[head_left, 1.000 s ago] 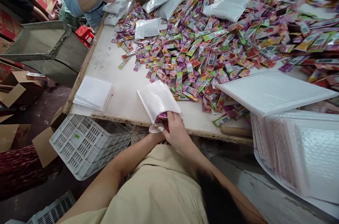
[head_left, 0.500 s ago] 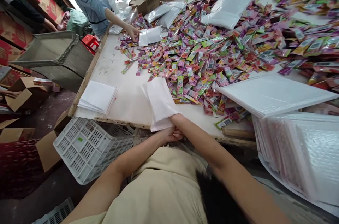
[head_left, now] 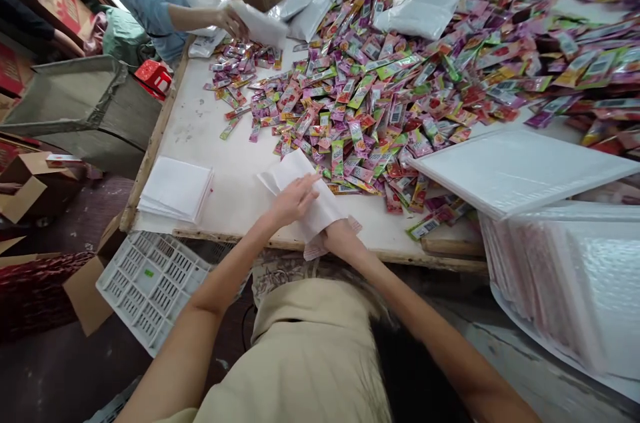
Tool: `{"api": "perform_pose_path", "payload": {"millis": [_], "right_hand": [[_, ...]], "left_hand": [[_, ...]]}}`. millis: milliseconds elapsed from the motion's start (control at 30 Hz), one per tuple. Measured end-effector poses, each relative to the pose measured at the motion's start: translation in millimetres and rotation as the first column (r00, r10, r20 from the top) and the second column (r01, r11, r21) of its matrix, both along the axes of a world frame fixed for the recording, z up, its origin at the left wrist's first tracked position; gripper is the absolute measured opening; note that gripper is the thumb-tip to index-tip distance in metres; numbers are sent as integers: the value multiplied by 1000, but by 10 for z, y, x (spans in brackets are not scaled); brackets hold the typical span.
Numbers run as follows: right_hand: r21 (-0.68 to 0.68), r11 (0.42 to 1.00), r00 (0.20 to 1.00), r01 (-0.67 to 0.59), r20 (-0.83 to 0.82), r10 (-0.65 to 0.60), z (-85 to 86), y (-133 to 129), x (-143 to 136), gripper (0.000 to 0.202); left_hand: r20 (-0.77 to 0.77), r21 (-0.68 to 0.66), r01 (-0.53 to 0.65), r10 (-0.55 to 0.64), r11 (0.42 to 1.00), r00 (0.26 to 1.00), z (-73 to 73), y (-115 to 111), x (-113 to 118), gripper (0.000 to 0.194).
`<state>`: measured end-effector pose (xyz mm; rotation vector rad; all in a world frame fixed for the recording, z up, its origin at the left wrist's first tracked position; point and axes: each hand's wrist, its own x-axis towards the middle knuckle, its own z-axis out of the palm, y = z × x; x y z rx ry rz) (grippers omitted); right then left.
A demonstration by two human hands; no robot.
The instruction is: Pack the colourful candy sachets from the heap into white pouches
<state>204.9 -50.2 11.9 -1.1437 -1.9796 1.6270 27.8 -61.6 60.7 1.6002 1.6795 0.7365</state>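
Head view: envelope (head_left: 327, 206) found at the table's (head_left: 233, 186) near edge, centre of the frame. Long axis runs diagonally, closed end toward upper left, mouth toward lower right. My left hand (head_left: 296, 200) lies on top, fingers extended and slightly apart. My right hand (head_left: 341, 236) reaches into the mouth; its fingers are hidden, grip cannot be determined. Sachets (head_left: 350, 113) heap beyond, upper right.

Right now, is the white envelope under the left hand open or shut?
Open: the right hand reaches into the near end of the envelope; fingers hidden.
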Motion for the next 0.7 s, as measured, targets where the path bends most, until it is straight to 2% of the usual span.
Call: {"api": "perform_pose_path", "payload": {"millis": [33,100,167,200,267,367,433,500,567,600,633,667,700], "right_hand": [[51,999,1000,13,20,-14,10,15,137,19],[206,973,991,99,71,-116,-2,51,430,24],[358,916,964,178,122,-235,-70,98,656,33],[394,901,954,184,150,-260,-127,123,721,36],[376,916,952,137,205,-227,-268,175,750,40],[339,938,955,67,250,-159,-439,230,644,33],[355,934,959,47,247,-142,-442,232,582,32],[363,931,975,27,197,-105,-331,198,600,32],[299,951,991,-76,125,40,-148,134,728,35],[221,957,980,-188,104,168,-56,93,831,35],[121,938,944,-324,109,311,22,49,955,34],[8,895,885,-446,152,440,74,2,1092,32],[-104,849,814,-518,246,526,93,-43,1234,29]], "left_hand": [[-98,-31,60,-63,998,993,-175,61,5,46],[-279,-67,150,-163,986,946,-484,92,84,52],[-407,-52,206,-209,977,889,-682,45,191,57],[-449,-39,227,-220,973,866,-737,13,231,59],[-510,-19,265,-237,964,827,-791,-40,264,60],[-598,3,314,-250,950,761,-822,-67,218,58],[-658,11,339,-248,941,710,-843,-59,162,57],[-707,20,359,-241,933,665,-865,-37,100,55],[-738,26,376,-236,926,632,-879,1,32,54],[-745,27,384,-237,923,623,-882,26,-6,53],[-749,29,392,-240,919,618,-884,56,-45,53],[-749,30,403,-246,915,616,-886,90,-85,52],[-747,34,417,-255,908,614,-889,126,-123,52]]}}
